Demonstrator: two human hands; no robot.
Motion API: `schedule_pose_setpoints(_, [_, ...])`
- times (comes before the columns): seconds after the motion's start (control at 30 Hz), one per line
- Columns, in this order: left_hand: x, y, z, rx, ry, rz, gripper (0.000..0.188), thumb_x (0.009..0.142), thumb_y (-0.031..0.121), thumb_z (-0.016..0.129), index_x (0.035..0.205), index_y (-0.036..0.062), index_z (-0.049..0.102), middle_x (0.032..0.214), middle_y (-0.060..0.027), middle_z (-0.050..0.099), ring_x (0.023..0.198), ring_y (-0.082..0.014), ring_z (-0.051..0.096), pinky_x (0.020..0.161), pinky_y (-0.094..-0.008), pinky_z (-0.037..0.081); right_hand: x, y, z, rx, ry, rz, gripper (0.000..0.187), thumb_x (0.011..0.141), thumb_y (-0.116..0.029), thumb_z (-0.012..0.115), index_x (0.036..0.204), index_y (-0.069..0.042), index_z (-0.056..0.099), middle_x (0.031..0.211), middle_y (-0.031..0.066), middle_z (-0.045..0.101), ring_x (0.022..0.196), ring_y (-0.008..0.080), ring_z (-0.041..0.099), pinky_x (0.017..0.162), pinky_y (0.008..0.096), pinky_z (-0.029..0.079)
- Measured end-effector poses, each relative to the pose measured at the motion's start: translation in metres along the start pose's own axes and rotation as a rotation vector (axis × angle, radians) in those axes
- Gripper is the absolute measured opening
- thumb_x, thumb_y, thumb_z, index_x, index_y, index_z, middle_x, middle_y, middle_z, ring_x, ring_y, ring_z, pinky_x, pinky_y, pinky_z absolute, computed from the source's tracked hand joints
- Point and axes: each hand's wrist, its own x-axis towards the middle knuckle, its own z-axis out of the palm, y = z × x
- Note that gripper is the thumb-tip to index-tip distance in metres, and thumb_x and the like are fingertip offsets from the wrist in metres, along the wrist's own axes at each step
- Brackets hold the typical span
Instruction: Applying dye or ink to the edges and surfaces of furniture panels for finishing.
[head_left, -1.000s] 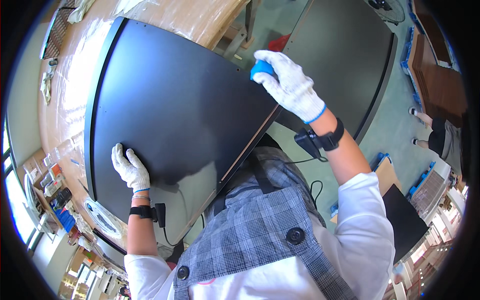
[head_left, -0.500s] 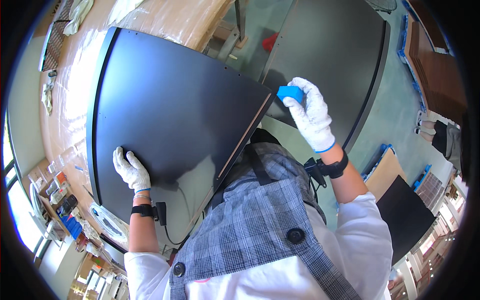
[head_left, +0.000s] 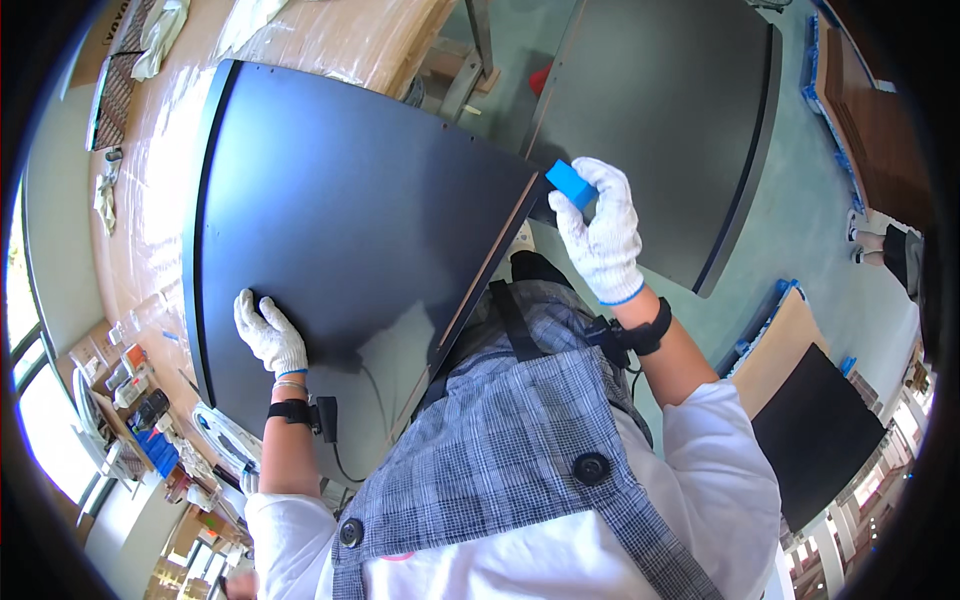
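A large dark panel [head_left: 340, 190] with a glossy, reflecting face lies in front of me on a plastic-covered table [head_left: 145, 240]. My left hand [head_left: 270, 335], in a white knit glove, rests on its face toward the left, fingers extended and apart. Beside the panel's right corner, my gloved right hand [head_left: 603, 230] pinches a small blue block [head_left: 571, 184] between thumb and fingers. The block is held just off the panel's edge; whether it touches cannot be made out. Small holes run along the panel's far edge.
A second dark panel [head_left: 660, 120] stands beyond my right hand. Brown boards [head_left: 870, 150] are stacked at the far right, near a person's legs [head_left: 870, 240]. A black sheet [head_left: 818, 440] lies on a tan board at the lower right. Bottles and tools crowd a shelf [head_left: 130, 400] at left.
My right hand has shifted slightly left and downward, and the blue block has tilted in its grip. My left hand stays on the panel. The view has moved a little.
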Motion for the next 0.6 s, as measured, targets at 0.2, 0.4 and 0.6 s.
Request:
schedule_pose_setpoints(0.2, [0.001, -0.002, 0.001, -0.007, 0.007, 0.016, 0.037, 0.097, 0.021, 0.050, 0.127, -0.0005, 0.053, 0.132, -0.0192, 0.051, 0.126, -0.0331, 0.046, 0.108, -0.0417, 0.033, -0.031, -0.018, 0.002, 0.160, -0.156, -0.115, 0.039, 0.074, -0.006, 0.074, 0.108, -0.005, 0.053, 0.102, 0.0147, 0.060, 0.083, 0.0301, 0.064, 0.071, 0.0371, 0.053])
schedule_pose_setpoints(0.4, [0.000, 0.000, 0.001, -0.032, 0.018, 0.001, 0.037, 0.096, 0.022, 0.051, 0.125, -0.0005, 0.055, 0.132, -0.0201, 0.051, 0.125, -0.0338, 0.046, 0.108, -0.0421, 0.033, -0.023, -0.009, 0.009, -0.022, 0.004, -0.008, 0.040, 0.076, -0.010, 0.074, 0.110, -0.004, 0.053, 0.105, 0.0160, 0.060, 0.091, 0.0320, 0.063, 0.078, 0.0362, 0.052])
schedule_pose_setpoints(0.6, [-0.001, 0.000, 0.002, -0.060, 0.047, 0.021, 0.037, 0.096, 0.025, 0.052, 0.123, 0.0006, 0.056, 0.130, -0.0210, 0.052, 0.125, -0.0352, 0.046, 0.107, -0.0431, 0.034, -0.079, -0.044, 0.018, 0.110, -0.135, -0.138, 0.035, 0.077, -0.008, 0.072, 0.107, -0.006, 0.053, 0.100, 0.0145, 0.061, 0.086, 0.0304, 0.064, 0.075, 0.0358, 0.052])
